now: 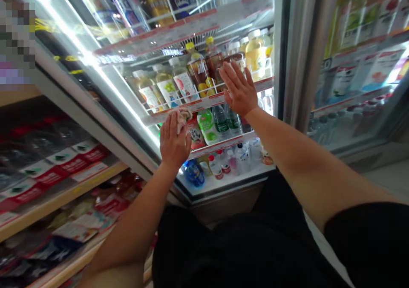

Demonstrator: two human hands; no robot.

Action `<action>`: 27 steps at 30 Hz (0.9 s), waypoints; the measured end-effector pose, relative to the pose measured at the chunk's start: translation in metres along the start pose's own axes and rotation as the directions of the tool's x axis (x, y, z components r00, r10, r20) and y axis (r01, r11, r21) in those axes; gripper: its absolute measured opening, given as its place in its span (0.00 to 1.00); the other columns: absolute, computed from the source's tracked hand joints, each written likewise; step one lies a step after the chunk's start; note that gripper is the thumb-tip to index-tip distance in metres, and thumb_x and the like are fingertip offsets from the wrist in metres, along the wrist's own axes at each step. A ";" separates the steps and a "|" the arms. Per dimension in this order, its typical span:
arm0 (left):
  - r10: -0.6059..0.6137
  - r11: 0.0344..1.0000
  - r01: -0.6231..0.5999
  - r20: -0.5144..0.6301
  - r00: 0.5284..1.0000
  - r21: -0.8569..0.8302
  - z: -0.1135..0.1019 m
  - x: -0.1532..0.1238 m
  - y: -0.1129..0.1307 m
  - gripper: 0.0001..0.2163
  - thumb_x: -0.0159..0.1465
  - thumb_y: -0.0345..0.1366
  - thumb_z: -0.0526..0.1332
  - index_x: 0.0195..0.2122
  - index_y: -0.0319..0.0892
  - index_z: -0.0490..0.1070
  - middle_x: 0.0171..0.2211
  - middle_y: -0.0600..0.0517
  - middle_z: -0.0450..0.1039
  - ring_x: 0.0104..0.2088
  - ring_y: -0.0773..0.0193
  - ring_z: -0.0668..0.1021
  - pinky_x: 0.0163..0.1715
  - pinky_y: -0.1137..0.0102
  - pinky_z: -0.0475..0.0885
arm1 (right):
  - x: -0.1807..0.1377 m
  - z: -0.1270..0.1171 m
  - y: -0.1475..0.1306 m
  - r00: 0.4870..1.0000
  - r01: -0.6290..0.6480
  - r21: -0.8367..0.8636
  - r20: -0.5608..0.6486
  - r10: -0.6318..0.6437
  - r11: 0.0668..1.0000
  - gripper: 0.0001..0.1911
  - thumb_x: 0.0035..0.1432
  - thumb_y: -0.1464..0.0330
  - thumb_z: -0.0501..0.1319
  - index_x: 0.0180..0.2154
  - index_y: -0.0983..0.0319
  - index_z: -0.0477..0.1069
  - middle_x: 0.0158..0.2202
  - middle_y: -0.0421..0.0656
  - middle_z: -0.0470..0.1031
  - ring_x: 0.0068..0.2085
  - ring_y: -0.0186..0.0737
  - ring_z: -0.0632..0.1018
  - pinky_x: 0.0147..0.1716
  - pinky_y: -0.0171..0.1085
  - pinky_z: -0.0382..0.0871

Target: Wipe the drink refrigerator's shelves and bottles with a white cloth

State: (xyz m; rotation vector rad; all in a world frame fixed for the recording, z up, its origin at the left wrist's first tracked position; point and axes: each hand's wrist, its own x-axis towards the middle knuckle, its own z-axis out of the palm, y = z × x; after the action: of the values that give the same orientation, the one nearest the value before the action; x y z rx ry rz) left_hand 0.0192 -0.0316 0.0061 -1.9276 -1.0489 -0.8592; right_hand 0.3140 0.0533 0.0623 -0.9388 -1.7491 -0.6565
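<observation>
My left hand (174,139) is closed around a crumpled white cloth (183,116) and presses it against the glass door (137,92) of a drinks fridge, low on the pane. My right hand (239,88) lies flat on the same glass, fingers stretched out and spread, holding nothing. Behind the glass stand rows of bottled drinks (191,77) on wire shelves with red price strips (204,102).
A second fridge door (358,62) with bottles stands to the right, past a metal frame post (303,58). Wooden shelves (60,198) with packaged snacks run along the left. My black clothing fills the bottom of the view.
</observation>
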 end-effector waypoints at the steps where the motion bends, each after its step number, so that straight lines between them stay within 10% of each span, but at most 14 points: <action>1: 0.002 1.000 -0.001 0.012 1.000 -0.008 0.000 -0.001 0.002 0.24 0.68 0.35 0.59 0.66 0.40 0.67 0.75 0.41 0.48 0.74 0.45 0.54 0.72 0.48 0.54 | 0.000 0.000 0.000 1.000 -0.001 0.003 0.000 0.001 1.000 0.34 0.68 0.67 0.47 0.73 0.57 0.54 0.75 0.40 0.55 0.76 0.52 0.52 0.75 0.60 0.41; 6: 0.117 0.993 -0.119 0.082 0.990 0.021 0.000 -0.007 0.004 0.26 0.69 0.34 0.59 0.68 0.42 0.63 0.73 0.41 0.53 0.73 0.48 0.57 0.71 0.48 0.57 | 0.001 -0.001 -0.001 1.000 -0.002 -0.012 0.008 0.002 1.000 0.34 0.67 0.67 0.47 0.73 0.57 0.54 0.74 0.41 0.56 0.76 0.51 0.53 0.74 0.61 0.42; 13: -0.062 0.998 0.061 -0.059 0.996 -0.032 -0.007 0.031 -0.012 0.28 0.68 0.34 0.61 0.69 0.41 0.61 0.77 0.45 0.39 0.75 0.45 0.47 0.74 0.47 0.50 | 0.000 0.001 0.001 1.000 0.005 -0.073 0.005 -0.004 0.997 0.34 0.68 0.66 0.46 0.73 0.60 0.53 0.75 0.42 0.54 0.76 0.50 0.52 0.75 0.59 0.42; 20: 0.201 0.980 -0.196 0.156 0.967 -0.046 0.006 0.027 0.018 0.25 0.68 0.34 0.60 0.67 0.40 0.64 0.75 0.42 0.48 0.75 0.48 0.52 0.73 0.52 0.57 | 0.001 0.001 -0.001 1.000 -0.001 -0.018 -0.004 0.001 1.000 0.34 0.67 0.67 0.46 0.73 0.58 0.54 0.75 0.42 0.55 0.76 0.50 0.53 0.75 0.60 0.41; 27: 0.009 0.997 -0.008 0.009 1.000 -0.081 -0.003 0.066 0.012 0.29 0.69 0.34 0.59 0.71 0.42 0.57 0.77 0.44 0.38 0.76 0.45 0.44 0.74 0.46 0.53 | -0.001 0.002 0.002 1.000 0.009 0.004 -0.025 -0.009 1.000 0.33 0.68 0.66 0.47 0.73 0.57 0.55 0.75 0.41 0.55 0.76 0.50 0.52 0.75 0.60 0.42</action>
State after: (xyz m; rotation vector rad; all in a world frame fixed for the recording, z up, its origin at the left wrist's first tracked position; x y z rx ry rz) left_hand 0.0579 -0.0144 0.0584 -2.0040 -1.0245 -0.9012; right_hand 0.3145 0.0558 0.0606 -0.9162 -1.7331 -0.6675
